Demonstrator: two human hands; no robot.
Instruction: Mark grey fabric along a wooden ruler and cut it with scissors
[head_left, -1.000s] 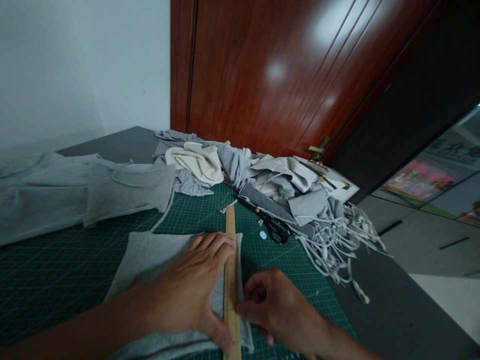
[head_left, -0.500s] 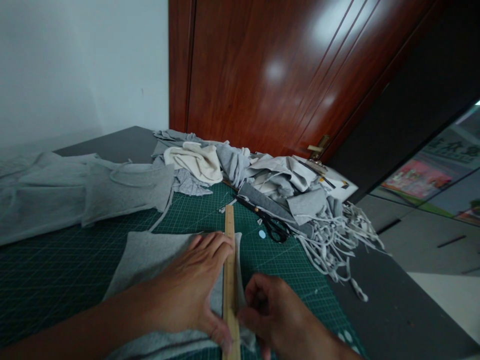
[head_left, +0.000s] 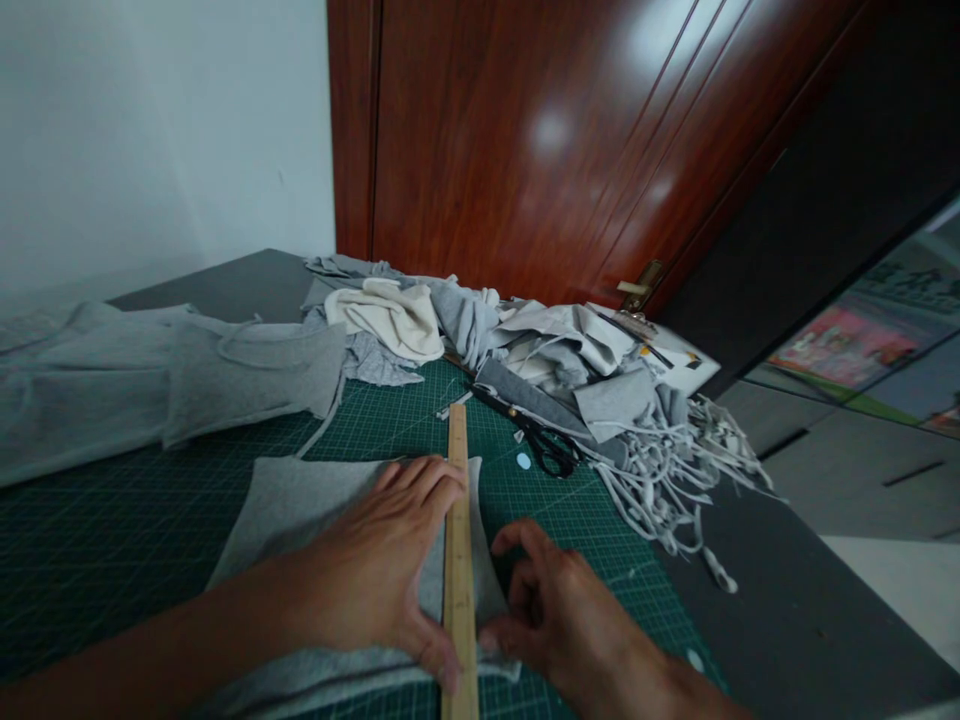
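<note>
A grey piece of knit fabric [head_left: 304, 500] lies on the green cutting mat [head_left: 390, 415], with a wooden ruler [head_left: 460, 560] laid lengthwise over its right part. My left hand [head_left: 375, 570] presses down there, fingertips on the ruler's upper part and thumb on its lower left edge, fingers apart. To the right of the ruler is my right hand [head_left: 559, 600], index finger raised and bent away from the thumb. Its thumb tip is by the fabric's lower right edge; whether it touches is hard to see. The lower fingers are curled and partly hidden.
Black scissors [head_left: 551, 450] lie on the mat beyond my right hand, beside a heap of grey cloth [head_left: 570, 345] and tangled cords [head_left: 660, 485]. More grey fabric [head_left: 247, 380] spreads at the left. A small white disc [head_left: 523, 461] sits near the scissors.
My right hand's index finger has opened away from the thumb, and the fabric strip beside the ruler lies flatter. My left hand stays on the ruler.
</note>
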